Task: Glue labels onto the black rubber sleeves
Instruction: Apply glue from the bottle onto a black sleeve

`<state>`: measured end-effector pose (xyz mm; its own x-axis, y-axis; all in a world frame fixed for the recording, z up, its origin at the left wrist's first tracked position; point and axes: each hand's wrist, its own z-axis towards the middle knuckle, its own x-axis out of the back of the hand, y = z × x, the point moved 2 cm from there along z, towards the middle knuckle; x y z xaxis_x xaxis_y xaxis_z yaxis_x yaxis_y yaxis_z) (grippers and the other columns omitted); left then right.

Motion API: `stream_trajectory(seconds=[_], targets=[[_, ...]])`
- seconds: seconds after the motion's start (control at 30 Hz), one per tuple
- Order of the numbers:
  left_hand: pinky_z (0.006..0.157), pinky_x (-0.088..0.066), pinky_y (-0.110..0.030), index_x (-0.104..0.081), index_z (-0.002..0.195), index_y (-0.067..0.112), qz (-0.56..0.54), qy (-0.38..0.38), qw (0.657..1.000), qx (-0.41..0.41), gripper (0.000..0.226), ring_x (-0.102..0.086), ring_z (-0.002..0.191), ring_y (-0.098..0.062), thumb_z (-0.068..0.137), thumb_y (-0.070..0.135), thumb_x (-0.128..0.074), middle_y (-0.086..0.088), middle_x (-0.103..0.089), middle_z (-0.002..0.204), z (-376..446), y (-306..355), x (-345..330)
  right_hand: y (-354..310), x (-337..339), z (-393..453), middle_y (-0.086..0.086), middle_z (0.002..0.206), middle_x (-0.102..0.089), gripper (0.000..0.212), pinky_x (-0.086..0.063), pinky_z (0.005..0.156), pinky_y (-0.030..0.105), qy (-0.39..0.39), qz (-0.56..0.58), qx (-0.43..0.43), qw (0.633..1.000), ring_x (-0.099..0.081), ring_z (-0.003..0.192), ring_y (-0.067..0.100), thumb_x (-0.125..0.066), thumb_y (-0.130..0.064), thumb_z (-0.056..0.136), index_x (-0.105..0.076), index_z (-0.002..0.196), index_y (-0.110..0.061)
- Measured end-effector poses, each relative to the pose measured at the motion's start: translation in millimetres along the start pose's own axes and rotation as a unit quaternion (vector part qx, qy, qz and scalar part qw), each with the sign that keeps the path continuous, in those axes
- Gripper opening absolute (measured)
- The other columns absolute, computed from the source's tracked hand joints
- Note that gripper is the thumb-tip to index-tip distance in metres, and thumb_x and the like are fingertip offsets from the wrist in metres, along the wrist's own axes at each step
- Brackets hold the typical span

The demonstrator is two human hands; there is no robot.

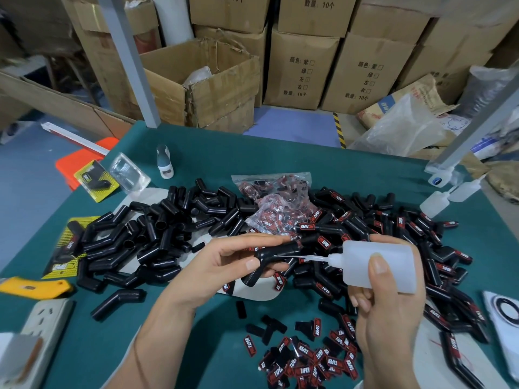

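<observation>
left hand: grips one bent black rubber sleeve, thumb on top, fingers curled beneath, held just above the tabletop
right hand: wrapped round a translucent white glue bottle, thumb across its side; the thin nozzle points left and meets the held sleeve's upper arm
behind the hands: a broad pile of unlabelled sleeves to the left; clear bags of labels in the middle; labelled sleeves heaped to the right
near side: loose red-and-black labels scattered between the forearms; a white paper sheet under the hands
left edge: yellow utility knife; white power strip; yellow packaging cards; clear blister shell
right edge: two spare squeeze bottles lying near the far corner; a white phone-like device at the rim
far edge: a small white and grey bottle standing alone on bare green
open room: bare green strip along the far side and at near left, beside one stray sleeve
beyond the tabletop: stacked cardboard boxes; two grey frame posts
</observation>
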<state>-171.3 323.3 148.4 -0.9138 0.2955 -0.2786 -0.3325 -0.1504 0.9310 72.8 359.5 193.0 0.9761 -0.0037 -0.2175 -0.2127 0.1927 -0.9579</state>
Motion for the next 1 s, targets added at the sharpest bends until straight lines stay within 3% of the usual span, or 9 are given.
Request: stream_trajectory(seconds=[0.13,0.33,1.0], targets=[[0.099,-0.056,-0.035,-0.058,0.147,0.003,-0.002,-0.004,1.000,0.000,0.045,-0.067,0.123,-0.044,0.106,0.020,-0.063,-0.018,-0.056,0.152,-0.7,0.2,-0.3,0.5,0.3,-0.2,-0.004,0.080,-0.063,0.044,-0.040,0.044,0.017,0.002,-0.003,0.003,1.000,-0.052,0.050,0.001,-0.074,-0.064,0.085,-0.065,0.112,-0.030],[0.099,-0.056,-0.034,-0.058,0.147,0.003,-0.002,-0.003,1.000,-0.001,0.044,-0.067,0.123,-0.044,0.106,0.019,-0.062,-0.019,-0.055,0.153,-0.7,0.7,-0.3,0.2,0.5,-1.3,-0.005,0.078,-0.063,0.056,-0.041,0.045,0.016,0.003,0.000,-0.003,1.000,-0.052,0.051,-0.002,-0.076,-0.071,0.078,-0.064,0.113,-0.028],[0.099,-0.055,-0.034,-0.057,0.148,0.003,0.003,-0.006,1.000,-0.004,0.045,-0.067,0.124,-0.043,0.107,0.019,-0.062,-0.019,-0.054,0.154,-0.4,-3.6,3.0,0.1,0.0,-0.8,-0.008,0.074,-0.059,0.051,-0.038,0.043,0.020,0.000,-0.003,0.000,1.000,-0.049,0.050,0.003,-0.075,-0.068,0.082,-0.065,0.112,-0.029]])
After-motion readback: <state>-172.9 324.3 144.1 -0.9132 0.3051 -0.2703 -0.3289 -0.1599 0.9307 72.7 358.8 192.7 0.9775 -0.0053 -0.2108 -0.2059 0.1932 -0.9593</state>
